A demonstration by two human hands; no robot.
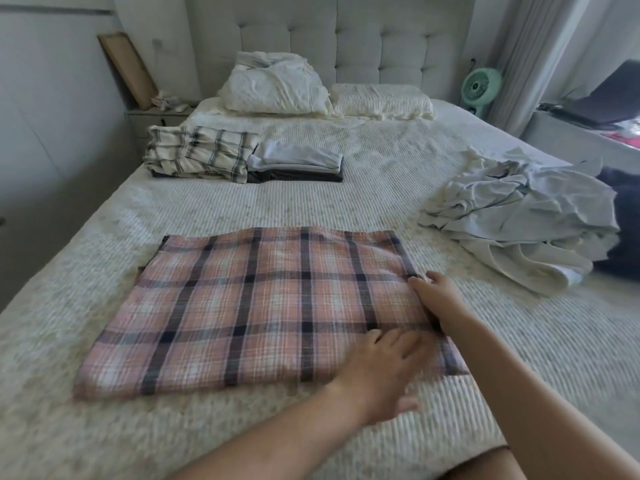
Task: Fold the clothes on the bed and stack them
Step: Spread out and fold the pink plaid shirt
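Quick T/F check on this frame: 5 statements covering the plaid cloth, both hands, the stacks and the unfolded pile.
1. The pink plaid cloth lies flat on the bed. True.
2. The left hand is lifting a corner of that cloth into the air. False: it rests flat on the cloth near its near right corner.
3. The right hand touches the cloth's right edge. True.
4. The folded stacks sit right of the plaid cloth. False: they lie beyond it, toward the pillows.
5. A crumpled pile of light clothes lies on the bed's right side. True.
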